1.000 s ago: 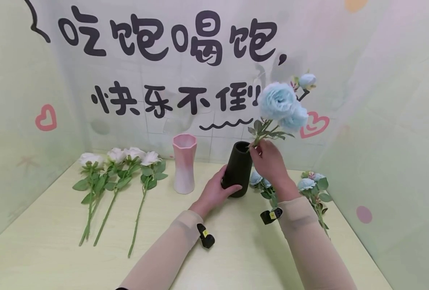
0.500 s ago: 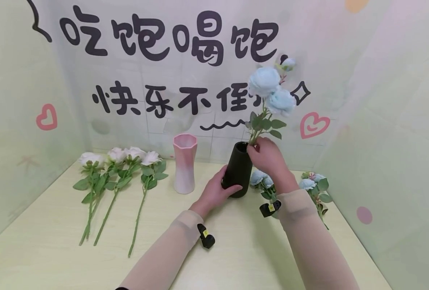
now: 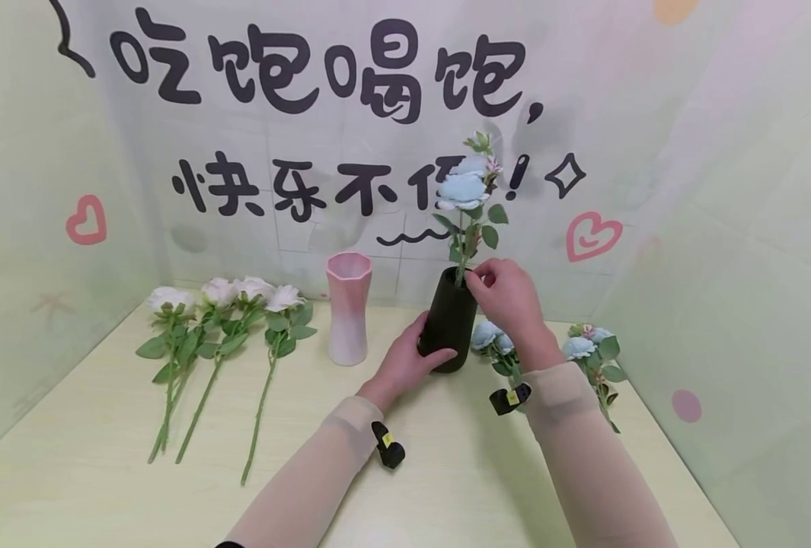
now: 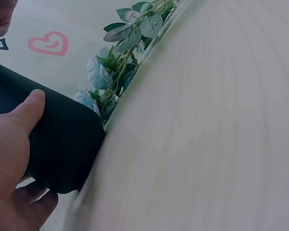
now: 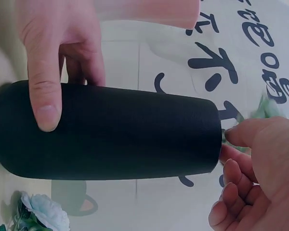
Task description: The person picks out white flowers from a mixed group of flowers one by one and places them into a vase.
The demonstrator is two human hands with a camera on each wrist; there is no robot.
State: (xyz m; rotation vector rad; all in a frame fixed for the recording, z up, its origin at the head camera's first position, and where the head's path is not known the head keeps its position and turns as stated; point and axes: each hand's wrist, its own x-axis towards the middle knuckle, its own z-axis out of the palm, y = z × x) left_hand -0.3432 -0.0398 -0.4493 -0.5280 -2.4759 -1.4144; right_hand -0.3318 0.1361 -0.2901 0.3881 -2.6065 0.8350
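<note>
In the head view, my left hand [image 3: 408, 358] grips the lower part of a dark vase [image 3: 449, 323], which tilts slightly right on the table. The left wrist view shows my thumb lying along the vase [image 4: 62, 130]. A stem of light blue flowers [image 3: 463, 190] stands in the vase's mouth, leaning little, with its blooms and leaves above the rim. My right hand [image 3: 511, 301] is at the right side of the rim, beside the stem. In the right wrist view, thumb and forefinger of that hand [image 5: 265, 168] are slightly apart near the mouth; the leaves beyond are blurred.
A pink and white vase [image 3: 348, 312] stands left of the dark one. White roses [image 3: 220, 297] on long stems lie at the table's left. More blue flowers [image 3: 579, 348] lie at the right, partly behind my right arm. Printed cloth walls surround the table [image 3: 432, 487].
The blue flowers have come left and down, from beside the vase's mouth to upright in it, and have turned. My right hand has stayed near the rim; the left hand has kept its hold.
</note>
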